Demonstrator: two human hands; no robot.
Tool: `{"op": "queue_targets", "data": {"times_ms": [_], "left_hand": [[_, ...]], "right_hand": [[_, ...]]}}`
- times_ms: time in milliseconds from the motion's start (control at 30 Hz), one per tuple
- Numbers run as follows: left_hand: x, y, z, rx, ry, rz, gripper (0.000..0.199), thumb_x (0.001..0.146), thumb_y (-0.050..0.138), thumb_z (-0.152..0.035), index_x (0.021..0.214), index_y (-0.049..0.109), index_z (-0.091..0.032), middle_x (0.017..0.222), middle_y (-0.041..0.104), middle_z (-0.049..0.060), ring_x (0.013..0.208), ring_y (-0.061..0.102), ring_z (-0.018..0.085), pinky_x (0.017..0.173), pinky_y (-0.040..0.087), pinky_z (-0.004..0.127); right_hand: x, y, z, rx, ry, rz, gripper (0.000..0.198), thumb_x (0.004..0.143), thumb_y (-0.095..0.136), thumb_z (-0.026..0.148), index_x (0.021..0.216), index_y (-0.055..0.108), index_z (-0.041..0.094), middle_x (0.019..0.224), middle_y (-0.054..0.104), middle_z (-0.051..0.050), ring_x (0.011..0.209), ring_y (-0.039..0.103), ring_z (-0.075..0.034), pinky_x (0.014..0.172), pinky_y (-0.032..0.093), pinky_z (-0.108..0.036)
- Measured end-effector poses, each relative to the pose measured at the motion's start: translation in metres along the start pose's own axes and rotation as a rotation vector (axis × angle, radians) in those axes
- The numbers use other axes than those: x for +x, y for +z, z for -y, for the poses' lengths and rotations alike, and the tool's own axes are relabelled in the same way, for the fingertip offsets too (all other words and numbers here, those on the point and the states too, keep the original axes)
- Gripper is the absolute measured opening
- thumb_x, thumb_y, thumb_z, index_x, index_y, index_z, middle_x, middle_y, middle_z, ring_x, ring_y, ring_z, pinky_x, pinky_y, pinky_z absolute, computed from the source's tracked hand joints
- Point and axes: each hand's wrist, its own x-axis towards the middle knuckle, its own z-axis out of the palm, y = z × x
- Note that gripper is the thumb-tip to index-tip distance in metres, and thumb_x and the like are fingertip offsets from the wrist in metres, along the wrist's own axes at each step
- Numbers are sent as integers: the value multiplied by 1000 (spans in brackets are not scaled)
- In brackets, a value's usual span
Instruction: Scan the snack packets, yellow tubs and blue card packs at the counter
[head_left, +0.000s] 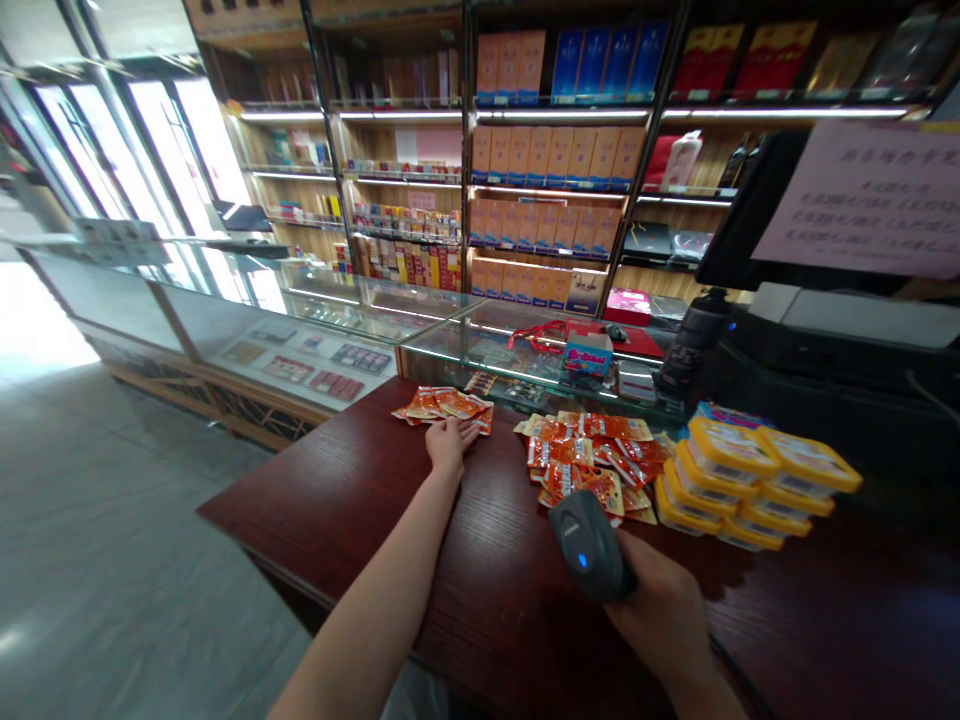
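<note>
In the head view, the right hand (pixel 664 605) grasped a dark barcode scanner (pixel 589 548) by its handle above the wooden counter (pixel 337 480). At the scanner's 12 o'clock lay a large heap of orange packets (pixel 581 450), and at its 2 o'clock stood stacked yellow-lidded tubs (pixel 739 490). The left hand (pixel 448 442) reached to the near edge of a smaller packet pile (pixel 439 402), at that hand's 12 o'clock, fingers extended; whether it gripped a packet, I could not tell.
</note>
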Motion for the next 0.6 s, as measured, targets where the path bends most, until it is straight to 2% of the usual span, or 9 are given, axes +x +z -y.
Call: {"op": "queue_targets", "data": {"times_ms": [67,133,233,300,367,433,500,600], "left_hand": [[-4,-4,0,272,106,33,16,84,46,-19,73,56,-13,69,63,8,63,66,18,68,57,37],[-11,-8,-1,630,335,45,17,83,49,-23,75,61,-14,76,65,9,75,66,22,78,54,43],[-20,-8,-2,1087,654,122,18,82,54,-25,89,69,-17,103,66,12,106,58,28,97,42,48],[-25,-6,0,1270,717,192,21,83,56,-28,97,70,-22,124,60,12,122,48,31,105,33,52],[-28,-5,3,1390,694,229,22,84,56,-31,99,71,-24,137,51,10,131,38,33,109,24,57],[-30,-4,5,1456,671,225,24,85,56,-32,102,70,-24,141,47,11,136,31,34,111,18,61],[-31,-4,5,1449,709,213,29,85,56,-29,110,68,-22,139,49,14,136,32,34,111,21,57],[-34,1,3,1370,814,258,32,84,54,-24,114,66,-20,126,57,14,123,46,29,106,34,45]], "right_hand": [[0,0,0,-9,7,3,27,77,49,19,101,61,21,94,72,-7,79,69,-21,65,48,-28],[-1,0,1,-11,18,6,27,77,49,19,102,61,22,95,72,-7,80,69,-22,66,48,-29],[-1,0,1,2,31,12,28,77,49,19,102,61,21,94,72,-7,80,68,-22,67,48,-29],[-1,0,0,5,40,17,28,77,49,20,102,61,21,93,72,-7,80,68,-22,67,48,-30],[0,0,0,8,52,24,29,76,50,19,103,61,21,93,72,-6,80,68,-22,69,48,-30],[1,-1,0,8,65,32,30,76,50,19,104,61,21,93,72,-6,81,68,-22,70,48,-30],[2,-1,-1,0,73,38,30,75,51,18,103,61,22,93,72,-6,82,68,-22,71,47,-29],[2,0,-2,-13,66,36,28,76,51,19,102,61,21,91,72,-6,80,68,-21,70,47,-29]]}}
